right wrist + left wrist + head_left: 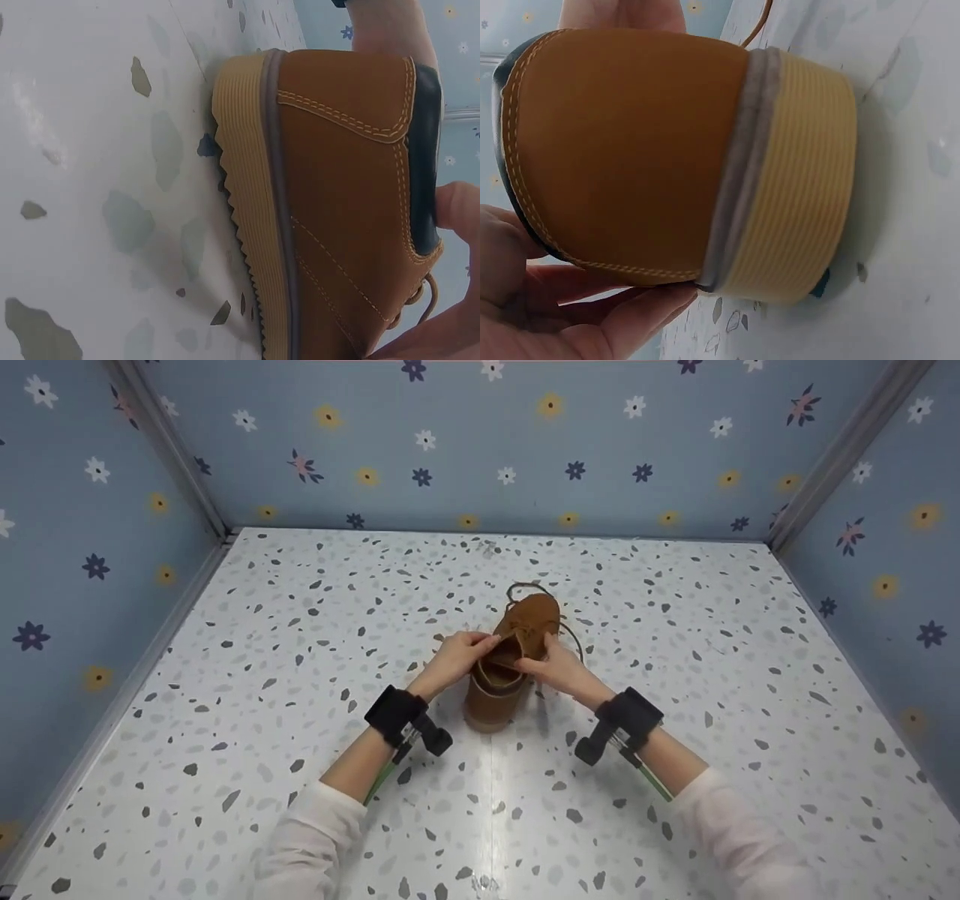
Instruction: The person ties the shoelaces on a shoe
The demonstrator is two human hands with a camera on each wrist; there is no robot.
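Observation:
A brown lace-up shoe (541, 611) stands on the floor-like surface, its toe pointing away from me and its heel towards me. My left hand (452, 661) grips the left side of its collar, thumb at the opening. On the other side my right hand (564, 670) holds the right edge near the tongue, with the thumb over the opening. In the left wrist view the stitched heel (630, 150) and ribbed tan sole (802, 180) fill the middle. The right wrist view shows the shoe's side (337, 165) and dark collar lining (426, 157). Some fingers are hidden behind the shoe.
A loose brown shoelace (574, 637) loops out to the right of the shoe, and another loop lies beyond the toe. The white speckled surface (360, 607) is bounded by blue flowered walls (465, 442) at the back and both sides.

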